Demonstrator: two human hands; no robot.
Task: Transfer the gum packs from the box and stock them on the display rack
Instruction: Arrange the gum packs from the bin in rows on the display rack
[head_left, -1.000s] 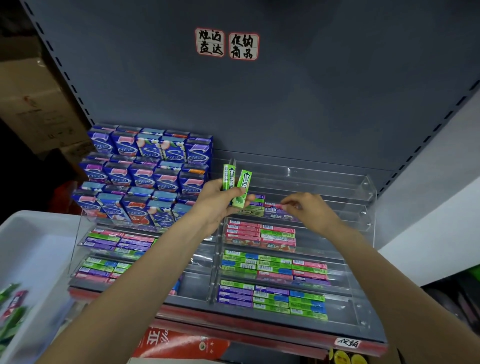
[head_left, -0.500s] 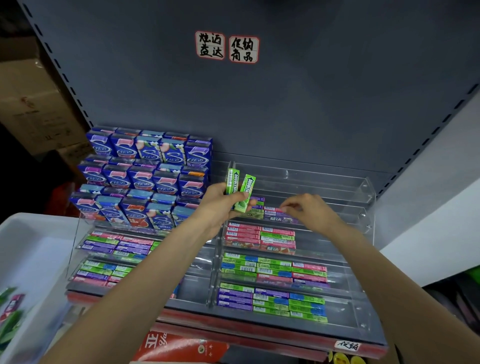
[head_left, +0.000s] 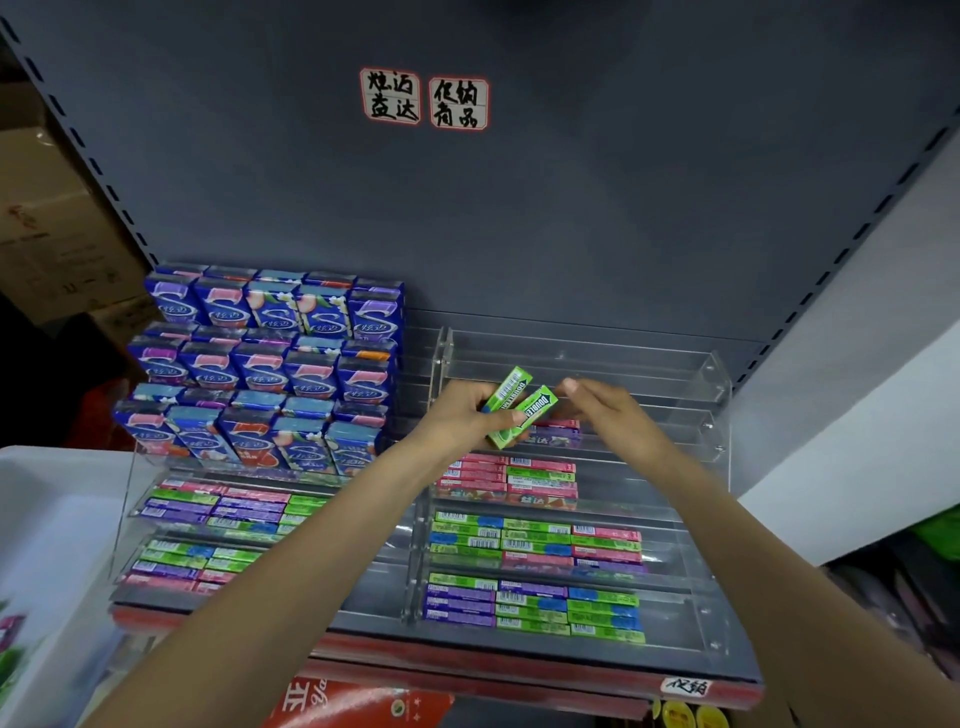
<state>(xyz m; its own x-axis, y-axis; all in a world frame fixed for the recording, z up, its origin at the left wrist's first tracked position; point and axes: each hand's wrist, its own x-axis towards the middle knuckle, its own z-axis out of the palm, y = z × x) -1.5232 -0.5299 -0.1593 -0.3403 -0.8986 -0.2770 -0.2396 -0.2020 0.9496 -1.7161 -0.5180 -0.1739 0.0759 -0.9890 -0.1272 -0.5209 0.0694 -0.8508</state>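
Observation:
My left hand (head_left: 462, 418) grips two green gum packs (head_left: 519, 408), tilted to the right, above the clear acrylic display rack (head_left: 719, 395). My right hand (head_left: 608, 415) hovers just right of the packs, fingertips close to the upper pack's end, holding nothing that I can see. Below the hands, purple packs (head_left: 558, 434) lie on the rack's second tier. Lower tiers hold rows of red, green, blue and purple gum packs (head_left: 535, 545). The two top tiers look bare. The white box (head_left: 47, 519) at the left edge shows a few packs (head_left: 10, 644) inside.
Stacked blue-purple gum cartons (head_left: 270, 369) stand on a second acrylic rack (head_left: 130, 499) at left. The grey shelf back panel (head_left: 519, 218) carries two handwritten labels (head_left: 423, 98). Brown cartons (head_left: 47, 234) sit far left, a red package (head_left: 358, 704) below the shelf edge.
My left hand has tilted the two green packs to the right. My right hand has lifted off the purple packs and come up toward the green packs' ends.

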